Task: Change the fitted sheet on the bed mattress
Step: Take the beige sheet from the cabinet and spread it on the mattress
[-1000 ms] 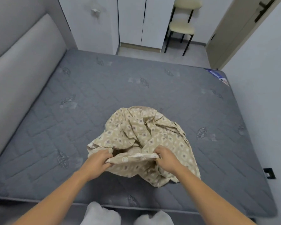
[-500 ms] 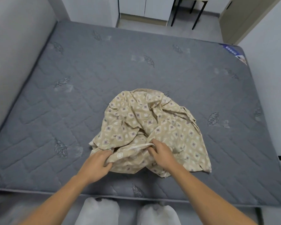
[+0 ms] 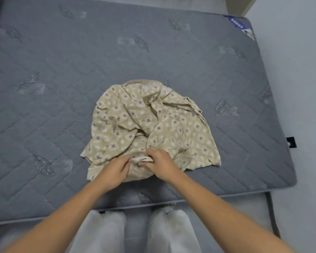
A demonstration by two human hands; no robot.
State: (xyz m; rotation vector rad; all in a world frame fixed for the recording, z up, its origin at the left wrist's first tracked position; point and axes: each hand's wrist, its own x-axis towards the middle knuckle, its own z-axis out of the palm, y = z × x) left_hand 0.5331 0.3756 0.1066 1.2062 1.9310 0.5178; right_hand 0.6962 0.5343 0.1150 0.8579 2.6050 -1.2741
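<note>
Soft even light, slight blur, wide-angle distortion

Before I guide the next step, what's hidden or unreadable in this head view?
- Sheet corners and elastic: buried in its own folds.
- Right hand fingertips: tucked under the hem.
- Mattress left and far edges: cut off by the frame.
- Label: too small to read.

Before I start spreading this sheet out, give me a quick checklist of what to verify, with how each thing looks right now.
1. Left hand grips the sheet's near hem: ok.
2. Right hand grips the same hem: ok.
3. Beige patterned sheet lies on the mattress, nothing hanging off: ok.
4. Sheet spread out: not ok, bunched in a heap.
5. Hem held is a corner: cannot tell.
6. Bare mattress around the heap free of other items: ok.
</note>
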